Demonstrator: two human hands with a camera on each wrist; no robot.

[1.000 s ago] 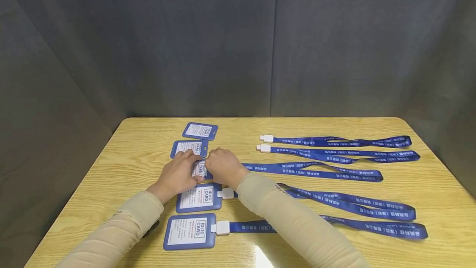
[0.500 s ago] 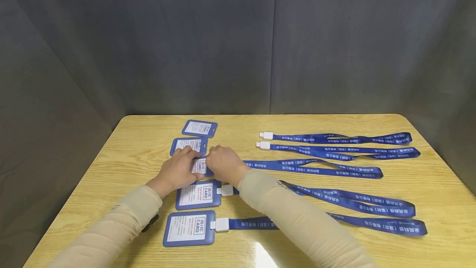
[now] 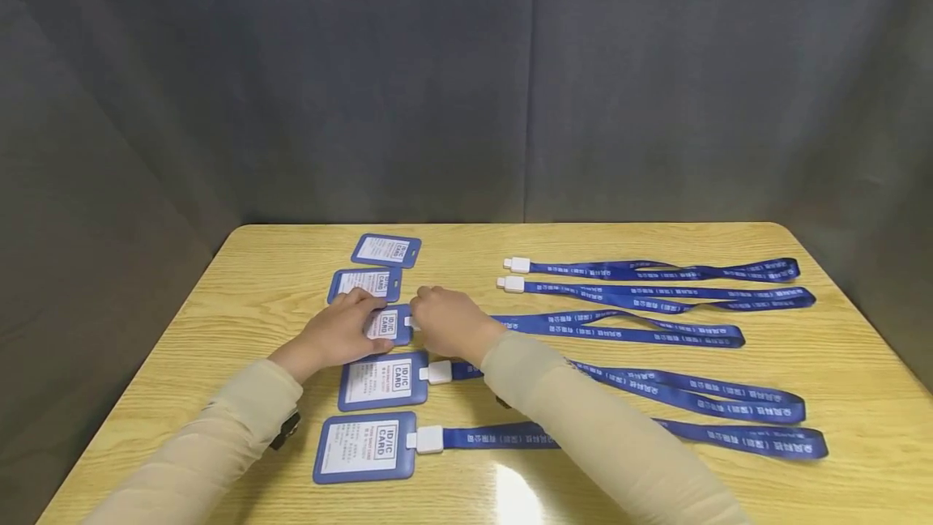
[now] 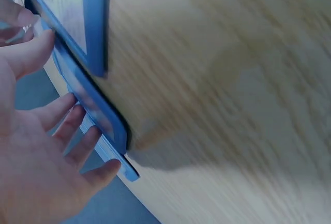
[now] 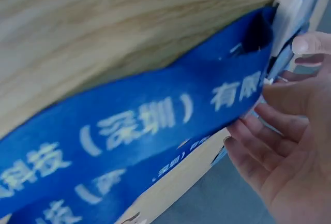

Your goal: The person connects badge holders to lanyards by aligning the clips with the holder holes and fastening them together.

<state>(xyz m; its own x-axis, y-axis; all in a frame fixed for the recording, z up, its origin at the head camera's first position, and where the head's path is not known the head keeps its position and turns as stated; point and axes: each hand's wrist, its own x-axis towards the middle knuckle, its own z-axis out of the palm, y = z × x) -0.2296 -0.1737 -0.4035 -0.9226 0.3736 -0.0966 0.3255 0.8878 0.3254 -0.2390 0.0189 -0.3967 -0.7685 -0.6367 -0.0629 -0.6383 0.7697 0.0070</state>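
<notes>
My left hand (image 3: 337,329) grips the blue badge holder (image 3: 389,326) in the middle of the row, thumb at its near edge and fingers at its far side. In the left wrist view, the left fingers (image 4: 77,133) lie along the edge of a blue badge holder. My right hand (image 3: 453,324) pinches the end of the middle blue lanyard (image 3: 539,324) beside that holder. A bit of white clip (image 3: 411,322) shows at the holder's slotted end; the rest is hidden by the right hand. In the right wrist view, the thumb touches the lanyard's printed strap (image 5: 170,113).
Two badge holders with white clips, the nearer one (image 3: 364,448) and another (image 3: 384,382), lie in front, joined to lanyards. Two loose holders (image 3: 386,250) lie behind on the wooden table (image 3: 240,298). Two lanyards with free white clips (image 3: 517,265) lie at the back right.
My right hand has shifted slightly right from the middle holder, so the white clip at its end now shows. The left hand stays on the holder, its fingers uncovering more of the card.
</notes>
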